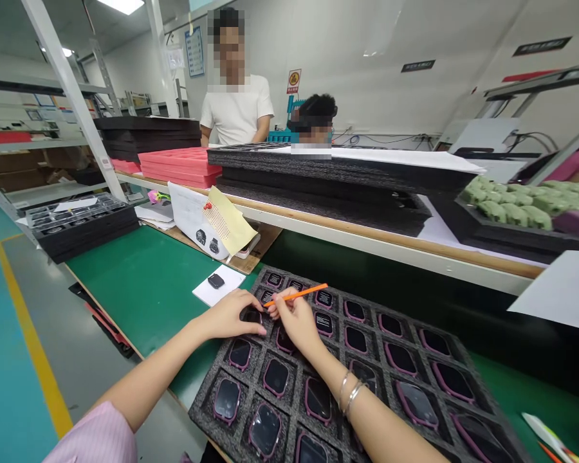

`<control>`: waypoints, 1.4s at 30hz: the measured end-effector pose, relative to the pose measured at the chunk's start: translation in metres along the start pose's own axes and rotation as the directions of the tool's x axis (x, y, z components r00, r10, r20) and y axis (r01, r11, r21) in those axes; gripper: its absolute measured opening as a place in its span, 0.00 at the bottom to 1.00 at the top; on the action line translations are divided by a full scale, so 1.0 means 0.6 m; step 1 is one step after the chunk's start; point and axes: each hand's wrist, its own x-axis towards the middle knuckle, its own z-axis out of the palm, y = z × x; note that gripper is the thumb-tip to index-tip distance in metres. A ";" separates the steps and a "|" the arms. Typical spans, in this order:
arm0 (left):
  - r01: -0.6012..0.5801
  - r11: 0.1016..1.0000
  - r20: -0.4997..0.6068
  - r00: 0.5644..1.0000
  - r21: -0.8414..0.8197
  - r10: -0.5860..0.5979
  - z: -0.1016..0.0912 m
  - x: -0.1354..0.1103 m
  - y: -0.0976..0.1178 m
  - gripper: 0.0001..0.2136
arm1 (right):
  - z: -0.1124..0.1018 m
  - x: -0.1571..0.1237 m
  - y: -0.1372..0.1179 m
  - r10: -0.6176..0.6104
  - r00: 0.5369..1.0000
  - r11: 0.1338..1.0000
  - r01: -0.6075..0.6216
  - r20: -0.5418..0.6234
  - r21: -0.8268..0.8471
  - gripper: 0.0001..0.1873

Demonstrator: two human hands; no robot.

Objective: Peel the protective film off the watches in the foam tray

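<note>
A dark grey foam tray (255, 363) lies on the green table, its square pockets holding several smartwatch bodies (276, 377) with purple frames and dark screens. A few near the far left corner show lit text, such as one smartwatch (323, 323). My left hand (234, 314) is closed with thumb and fingers around the edges of a smartwatch (251, 316) at the tray's left side. Pinched in my right hand (293, 319) is a thin orange stick (309, 291), its lower tip beside my left fingertips. What the tip touches is too small to tell.
A black watch body (215, 281) rests on a white pad (207, 294) left of the tray. Behind runs a shelf edge (367, 233) with black foam stacks (313, 193) and red foam (181, 164). Two people (236, 109) are beyond it. Another tray stack (87, 225) stands left.
</note>
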 end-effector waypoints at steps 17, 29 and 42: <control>0.013 0.966 -0.095 0.995 0.259 0.013 0.027 0.057 -0.024 0.17 | -0.044 0.028 0.021 -0.086 0.986 0.981 0.058 -0.146 -0.183 0.44; -0.065 0.997 -0.159 0.985 0.047 0.071 0.025 0.059 -0.051 0.13 | -0.020 0.043 0.026 -0.157 0.986 0.955 0.139 -0.051 -0.262 0.35; 0.100 0.953 -0.152 0.977 -0.287 -0.149 0.048 0.072 -0.039 0.29 | -0.022 0.035 0.007 -0.078 0.993 0.979 0.058 -0.094 -0.196 0.31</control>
